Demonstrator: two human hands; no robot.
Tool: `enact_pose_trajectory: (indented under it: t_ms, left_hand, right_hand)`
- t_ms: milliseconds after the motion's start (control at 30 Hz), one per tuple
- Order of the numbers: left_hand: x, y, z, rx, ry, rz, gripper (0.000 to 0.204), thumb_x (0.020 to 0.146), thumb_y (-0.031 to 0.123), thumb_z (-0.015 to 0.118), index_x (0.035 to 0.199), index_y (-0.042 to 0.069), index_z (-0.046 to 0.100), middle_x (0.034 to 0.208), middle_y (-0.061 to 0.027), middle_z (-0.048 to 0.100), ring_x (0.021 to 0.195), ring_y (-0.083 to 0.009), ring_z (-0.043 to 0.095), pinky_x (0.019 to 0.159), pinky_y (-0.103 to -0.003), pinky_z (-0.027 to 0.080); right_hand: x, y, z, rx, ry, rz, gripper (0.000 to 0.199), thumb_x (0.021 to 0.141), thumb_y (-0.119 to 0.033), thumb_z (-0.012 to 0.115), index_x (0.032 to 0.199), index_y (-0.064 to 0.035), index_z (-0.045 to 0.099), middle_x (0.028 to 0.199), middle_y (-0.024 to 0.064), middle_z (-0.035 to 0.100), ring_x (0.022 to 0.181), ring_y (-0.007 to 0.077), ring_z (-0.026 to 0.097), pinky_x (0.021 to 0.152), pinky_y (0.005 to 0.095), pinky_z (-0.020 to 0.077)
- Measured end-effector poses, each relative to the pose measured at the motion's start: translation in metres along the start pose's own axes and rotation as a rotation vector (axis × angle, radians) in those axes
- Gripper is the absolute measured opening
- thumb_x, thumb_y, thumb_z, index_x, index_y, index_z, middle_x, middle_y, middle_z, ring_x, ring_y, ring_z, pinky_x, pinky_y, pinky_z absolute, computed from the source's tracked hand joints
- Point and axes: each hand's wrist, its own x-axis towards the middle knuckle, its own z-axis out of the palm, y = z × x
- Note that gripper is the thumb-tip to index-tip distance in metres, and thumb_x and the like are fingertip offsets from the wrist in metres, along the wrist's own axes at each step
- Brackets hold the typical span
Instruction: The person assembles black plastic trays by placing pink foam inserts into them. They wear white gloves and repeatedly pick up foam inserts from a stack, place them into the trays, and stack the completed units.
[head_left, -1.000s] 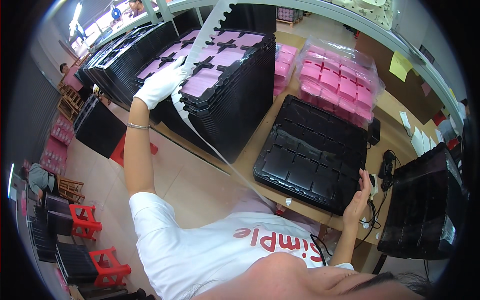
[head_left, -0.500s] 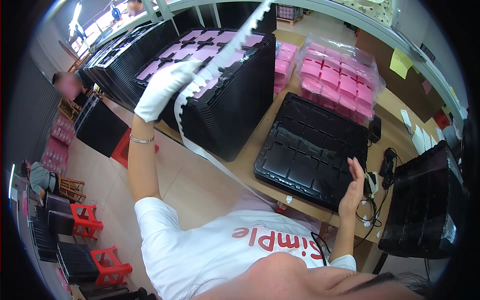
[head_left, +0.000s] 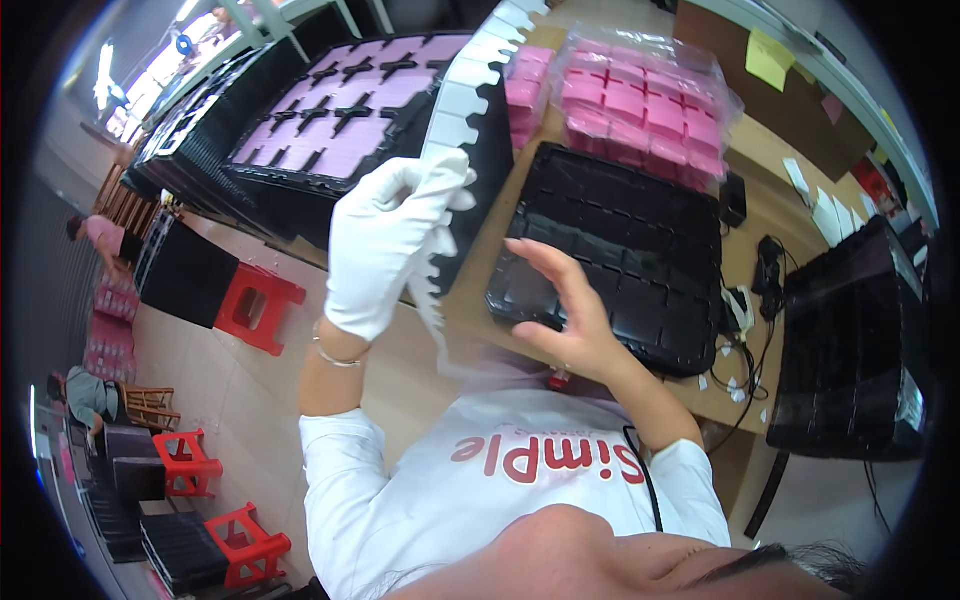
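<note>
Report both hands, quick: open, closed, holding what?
Left hand: gloved, closed on the white notched strip.
Right hand: bare, open, holding nothing, at the black tray.

Pale, glossy tiles cover the floor [head_left: 250, 385], their joints running in thin lines. At far left stands a grey, ribbed wall [head_left: 65, 280]. Above it, a lit tube [head_left: 105, 75] hangs near a bright window [head_left: 150, 90]. Red stools [head_left: 262, 305] stand along the left side, with a wooden seat [head_left: 152, 408] among them. The counter [head_left: 480, 300] is tan; beyond it rise a brown panel [head_left: 725, 60] and a pale frame [head_left: 868, 122], both bent by the lens.
</note>
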Motion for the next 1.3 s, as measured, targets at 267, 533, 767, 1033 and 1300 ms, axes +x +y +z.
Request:
enact_pose_trajectory:
  t_ms: [267,533,767,1033,1300]
  left_hand:
    - [0.024,-0.094,0.056,-0.548,0.061,0.078,0.024,0.1,0.028,0.055,0.109,0.005,0.057,0.093,-0.0088,0.065,0.068,-0.0078,0.058,0.062,-0.022,0.048]
    - [0.009,-0.131,0.049,-0.036,-0.304,-0.348,0.024,0.086,0.021,0.075,0.096,0.0,0.069,0.078,-0.0023,0.067,0.055,-0.0028,0.049,0.05,-0.018,0.035]
    - [0.006,-0.151,0.061,-0.041,-0.108,-0.356,0.036,0.083,0.024,0.078,0.108,-0.001,0.068,0.078,-0.0001,0.066,0.055,-0.001,0.05,0.05,-0.017,0.037]
    - [0.013,-0.163,0.066,-0.144,0.038,-0.339,0.023,0.084,0.017,0.077,0.098,0.001,0.068,0.074,0.001,0.064,0.057,-0.0018,0.053,0.051,-0.018,0.037]
    - [0.033,-0.177,0.05,-0.085,0.056,-0.395,0.018,0.086,0.015,0.075,0.083,0.002,0.064,0.069,-0.0002,0.061,0.058,-0.0041,0.055,0.05,-0.019,0.038]
  right_hand:
    - [-0.019,0.024,0.029,0.612,0.166,0.52,0.023,0.089,-0.007,0.067,0.107,0.001,0.056,0.1,0.014,0.068,0.09,0.0187,0.067,0.084,0.0302,0.0523]
    - [-0.032,0.033,-0.02,0.612,0.139,0.771,0.013,0.09,-0.009,0.067,0.097,0.0012,0.062,0.089,0.0125,0.07,0.072,0.0143,0.068,0.069,0.0252,0.0552]
    - [-0.04,0.041,-0.019,-0.04,0.235,0.552,0.013,0.086,-0.006,0.071,0.095,0.0014,0.067,0.088,0.007,0.07,0.077,0.0084,0.066,0.068,0.0229,0.0526]
    - [-0.03,0.053,-0.012,-0.213,0.25,0.404,0.011,0.08,-0.005,0.075,0.09,-0.0032,0.07,0.091,0.007,0.067,0.081,0.0129,0.065,0.069,0.0237,0.052]
    - [0.076,0.114,-0.095,-0.273,0.12,0.27,0.012,0.078,-0.015,0.075,0.084,-0.0068,0.071,0.086,0.0068,0.063,0.083,0.0189,0.063,0.077,0.0315,0.0502]
